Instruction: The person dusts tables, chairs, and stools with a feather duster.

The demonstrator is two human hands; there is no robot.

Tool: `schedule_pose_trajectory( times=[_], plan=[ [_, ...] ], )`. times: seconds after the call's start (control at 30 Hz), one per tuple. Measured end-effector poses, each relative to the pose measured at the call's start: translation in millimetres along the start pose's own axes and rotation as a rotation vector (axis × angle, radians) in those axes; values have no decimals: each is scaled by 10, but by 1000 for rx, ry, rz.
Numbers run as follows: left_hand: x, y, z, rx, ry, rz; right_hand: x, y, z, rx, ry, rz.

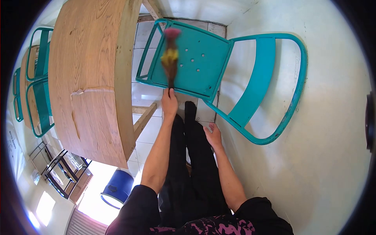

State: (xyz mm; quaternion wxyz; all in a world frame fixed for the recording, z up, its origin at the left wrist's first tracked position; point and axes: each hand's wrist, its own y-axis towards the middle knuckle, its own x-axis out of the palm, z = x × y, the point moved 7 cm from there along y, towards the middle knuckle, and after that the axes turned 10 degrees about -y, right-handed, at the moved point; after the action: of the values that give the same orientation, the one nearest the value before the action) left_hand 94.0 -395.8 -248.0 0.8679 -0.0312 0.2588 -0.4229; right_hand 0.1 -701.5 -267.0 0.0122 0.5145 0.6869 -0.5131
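The left hand (169, 103) is gripping a duster (170, 65) — fingers closing round its near end — and its blurred far part is showing over the green chair (211, 58). The right hand (214, 137) is hanging beside the right leg (201, 154), fingers loosely apart, while a table (94, 66) is standing left.
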Motion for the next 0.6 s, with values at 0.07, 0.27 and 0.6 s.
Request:
schedule_pose_trajectory(
  times=[0.07, 0.27, 0.6],
  plan=[
    [159, -161, -217, -259, -73, -185, 12, 12, 15, 7, 5, -13],
    [45, -370, 116, 26, 174, -344, 70, 58, 60, 11, 42, -45],
    [-73, -628, -168, -116, 5, -231, 115, 48, -16, 30, 55, -104]
  ],
)
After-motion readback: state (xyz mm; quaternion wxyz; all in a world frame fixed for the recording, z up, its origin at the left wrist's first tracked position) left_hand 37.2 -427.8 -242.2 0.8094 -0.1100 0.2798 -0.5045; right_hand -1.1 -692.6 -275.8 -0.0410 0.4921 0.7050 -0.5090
